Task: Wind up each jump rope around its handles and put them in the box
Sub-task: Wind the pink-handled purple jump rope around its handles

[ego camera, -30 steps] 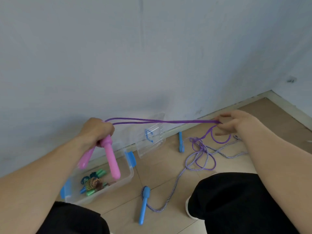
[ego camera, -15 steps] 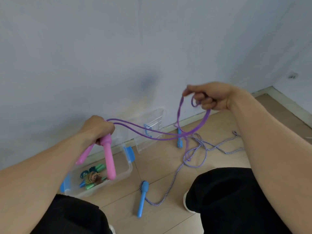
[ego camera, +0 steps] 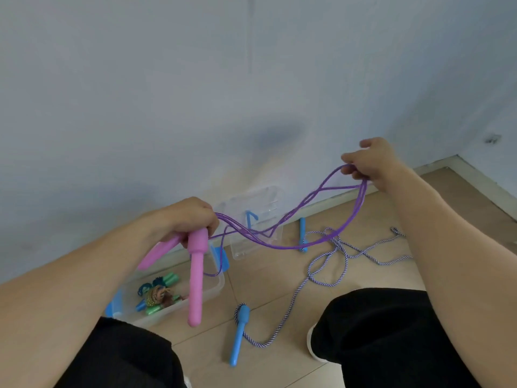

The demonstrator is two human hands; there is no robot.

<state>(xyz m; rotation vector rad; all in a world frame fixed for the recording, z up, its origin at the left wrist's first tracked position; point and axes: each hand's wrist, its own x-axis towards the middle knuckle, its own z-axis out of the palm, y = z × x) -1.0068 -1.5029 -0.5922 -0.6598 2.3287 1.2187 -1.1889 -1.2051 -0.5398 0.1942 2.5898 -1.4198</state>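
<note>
My left hand (ego camera: 190,219) grips the tops of two pink handles (ego camera: 196,278) of a jump rope; they hang down over the box. Its purple rope (ego camera: 282,245) sags in several strands across to my right hand (ego camera: 369,163), which is raised and pinches the folded loops. The clear plastic box (ego camera: 215,289) with blue latches sits on the floor below my left hand and holds wound ropes with green and blue handles. A second rope, blue-and-white striped (ego camera: 330,261), lies loose on the floor with blue handles (ego camera: 239,334) at each end.
The box's clear lid (ego camera: 254,219) leans against the wall behind the box. My knees in black trousers (ego camera: 377,331) fill the lower part of the view. A pale wall (ego camera: 195,93) meets the wooden floor close ahead, with a corner at right.
My right hand has moved right and slightly down with the folded purple loops, stretching the strands out from my left hand. The left hand kept its hold on the pink handles.
</note>
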